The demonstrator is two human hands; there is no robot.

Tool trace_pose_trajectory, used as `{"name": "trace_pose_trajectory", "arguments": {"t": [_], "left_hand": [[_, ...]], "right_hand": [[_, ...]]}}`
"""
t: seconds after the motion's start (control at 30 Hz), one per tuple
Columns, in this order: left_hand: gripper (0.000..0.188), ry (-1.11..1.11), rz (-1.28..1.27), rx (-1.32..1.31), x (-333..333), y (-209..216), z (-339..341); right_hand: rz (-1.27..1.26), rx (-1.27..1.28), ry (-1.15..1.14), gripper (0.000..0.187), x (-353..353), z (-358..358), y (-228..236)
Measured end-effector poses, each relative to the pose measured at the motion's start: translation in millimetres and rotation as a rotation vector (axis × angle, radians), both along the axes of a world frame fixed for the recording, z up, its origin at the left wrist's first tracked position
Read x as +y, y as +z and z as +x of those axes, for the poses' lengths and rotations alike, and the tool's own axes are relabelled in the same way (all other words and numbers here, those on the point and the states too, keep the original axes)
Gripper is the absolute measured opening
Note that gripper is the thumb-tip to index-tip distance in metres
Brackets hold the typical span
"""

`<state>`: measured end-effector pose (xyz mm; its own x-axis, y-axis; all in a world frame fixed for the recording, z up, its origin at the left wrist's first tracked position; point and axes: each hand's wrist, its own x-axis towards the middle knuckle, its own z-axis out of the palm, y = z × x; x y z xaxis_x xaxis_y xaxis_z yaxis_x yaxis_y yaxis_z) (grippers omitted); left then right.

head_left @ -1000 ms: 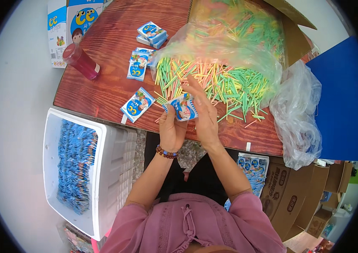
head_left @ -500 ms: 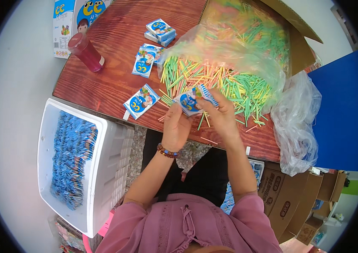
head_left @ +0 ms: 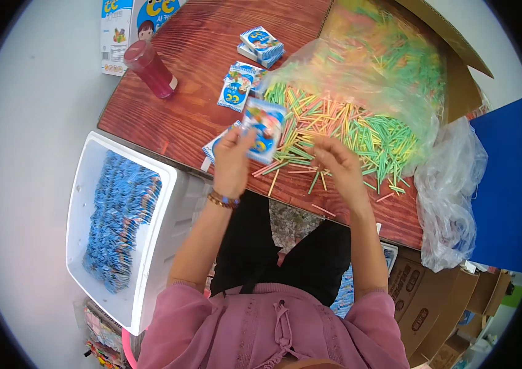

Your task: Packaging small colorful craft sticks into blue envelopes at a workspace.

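Note:
My left hand (head_left: 232, 165) is closed on the lower left edge of a small blue and white printed packet (head_left: 264, 128), held up above the table. Slightly blurred, my right hand (head_left: 345, 172) hovers over the near part of a heap of thin green, yellow and pink sticks (head_left: 374, 141). Its thumb and fingers are drawn together, and whatever lies between them cannot be made out. Behind my left hand, another sachet (head_left: 213, 149) lies partly covered on the table. Farther back are two overlapping sachets (head_left: 235, 90) and a small stack of sachets (head_left: 262, 42).
The sticks spill from a clear plastic bag (head_left: 310, 61) in a cardboard box (head_left: 465, 89) on the wooden table (head_left: 190, 67). A red-lidded jar (head_left: 153, 74) stands at the left. A white bin (head_left: 168, 184) of blue packets sits below; a crumpled plastic bag (head_left: 451, 197) hangs over the right edge.
My hands have moved apart. The left hand has carried the packet leftward and turned it more upright; the right hand has let go of it and shifted right, over the sticks. The view has shifted slightly.

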<state>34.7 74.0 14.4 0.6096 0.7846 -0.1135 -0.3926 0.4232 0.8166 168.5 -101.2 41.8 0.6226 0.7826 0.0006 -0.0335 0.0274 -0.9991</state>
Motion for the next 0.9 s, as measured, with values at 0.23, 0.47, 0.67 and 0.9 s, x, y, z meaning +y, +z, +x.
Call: {"name": "trace_pose_trajectory", "arguments": {"t": [0.23, 0.47, 0.67, 0.9], "left_hand": [[0.021, 0.122, 0.367, 0.393, 114.7, -21.9, 17.1], [0.041, 0.323, 0.87, 1.117, 119.0, -34.7, 41.3], [0.036, 0.244, 1.006, 0.832, 127.8, -36.3, -16.1], [0.024, 0.092, 1.386, 1.152, 75.0, -16.7, -63.2]], "right_hand": [[-0.046, 0.024, 0.032, 0.02, -6.3, -18.2, -26.8], [-0.108, 0.024, 0.078, 0.02, -6.8, -25.6, -30.9], [-0.055, 0.004, 0.006, 0.02, -15.5, -27.5, -23.3], [-0.024, 0.001, 0.042, 0.02, -17.5, -27.9, -36.8]]}}
